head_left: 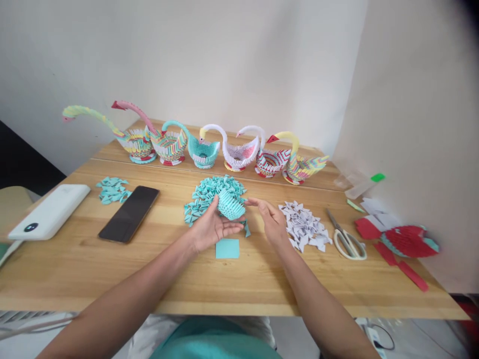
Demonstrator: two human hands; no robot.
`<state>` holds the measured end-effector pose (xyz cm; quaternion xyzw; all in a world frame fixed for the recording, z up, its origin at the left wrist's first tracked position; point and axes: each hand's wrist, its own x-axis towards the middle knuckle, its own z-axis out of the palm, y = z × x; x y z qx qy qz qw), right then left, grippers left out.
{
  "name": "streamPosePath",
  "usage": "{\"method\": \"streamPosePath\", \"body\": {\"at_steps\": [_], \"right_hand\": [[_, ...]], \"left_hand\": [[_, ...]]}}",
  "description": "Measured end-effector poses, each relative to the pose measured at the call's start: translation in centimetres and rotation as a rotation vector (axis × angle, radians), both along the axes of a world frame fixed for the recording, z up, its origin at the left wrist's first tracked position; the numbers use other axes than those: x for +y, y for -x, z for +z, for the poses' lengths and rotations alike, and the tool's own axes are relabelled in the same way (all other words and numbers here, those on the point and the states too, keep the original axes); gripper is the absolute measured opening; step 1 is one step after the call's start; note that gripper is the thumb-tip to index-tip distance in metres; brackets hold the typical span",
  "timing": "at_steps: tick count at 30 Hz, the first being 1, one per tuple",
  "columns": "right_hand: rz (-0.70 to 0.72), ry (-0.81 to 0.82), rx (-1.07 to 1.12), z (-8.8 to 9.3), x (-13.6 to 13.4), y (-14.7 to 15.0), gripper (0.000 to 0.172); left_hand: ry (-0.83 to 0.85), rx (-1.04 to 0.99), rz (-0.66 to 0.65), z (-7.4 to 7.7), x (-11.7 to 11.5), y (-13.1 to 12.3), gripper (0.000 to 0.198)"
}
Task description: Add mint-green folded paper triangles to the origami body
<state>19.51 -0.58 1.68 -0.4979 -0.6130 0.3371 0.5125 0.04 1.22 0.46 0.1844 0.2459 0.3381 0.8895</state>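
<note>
A turquoise origami piece built of many small folded paper units [231,204] is held tilted over the table in my left hand [211,227]. The thumb lies along its left side and the fingers curl beneath it. Close on its right is my right hand [270,217], index finger stretched toward the piece's edge and thumb apart; nothing shows in its fingers. Whether the fingertip touches the piece, I cannot tell. Behind the piece lies a pile of turquoise folded paper units [219,187]. A flat turquoise paper rectangle [227,248] rests below my hands.
Several paper swans [204,153] line the back of the wooden table [179,279]. To the left are a phone [129,214], a white power bank [50,212] and more turquoise units [112,190]. White units [303,227], scissors [348,239] and a red paper model [409,241] lie right.
</note>
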Motion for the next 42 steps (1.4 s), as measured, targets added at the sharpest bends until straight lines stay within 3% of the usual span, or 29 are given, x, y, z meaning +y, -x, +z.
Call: {"method": "streamPosePath", "body": {"at_steps": [9, 19, 28, 32, 35, 38, 42], "right_hand": [[0.005, -0.003, -0.055, -0.2, 0.0, 0.1, 0.036], [0.111, -0.05, -0.091, -0.7, 0.0, 0.5, 0.024], [0.166, -0.056, -0.185, -1.1, 0.1, 0.6, 0.019], [0.157, -0.064, -0.205, -1.1, 0.2, 0.5, 0.021], [0.156, -0.02, -0.148, -1.0, 0.1, 0.4, 0.031], [0.181, 0.004, -0.074, -1.0, 0.2, 0.4, 0.03], [0.164, 0.056, 0.01, -1.2, 0.3, 0.1, 0.027]], "left_hand": [[0.005, 0.023, 0.027, -0.1, -0.2, -0.3, 0.072], [-0.054, 0.022, 0.139, -0.7, -0.8, -0.7, 0.032], [-0.126, 0.088, 0.252, -0.1, -1.1, -0.9, 0.025], [-0.218, 0.131, 0.327, -0.2, -1.1, -1.0, 0.036], [-0.358, 0.255, 0.358, -0.6, -1.0, -1.1, 0.058], [-0.517, 0.387, 0.383, -0.8, -0.8, -1.1, 0.082], [-0.625, 0.432, 0.384, -0.8, -0.7, -1.0, 0.084]]}}
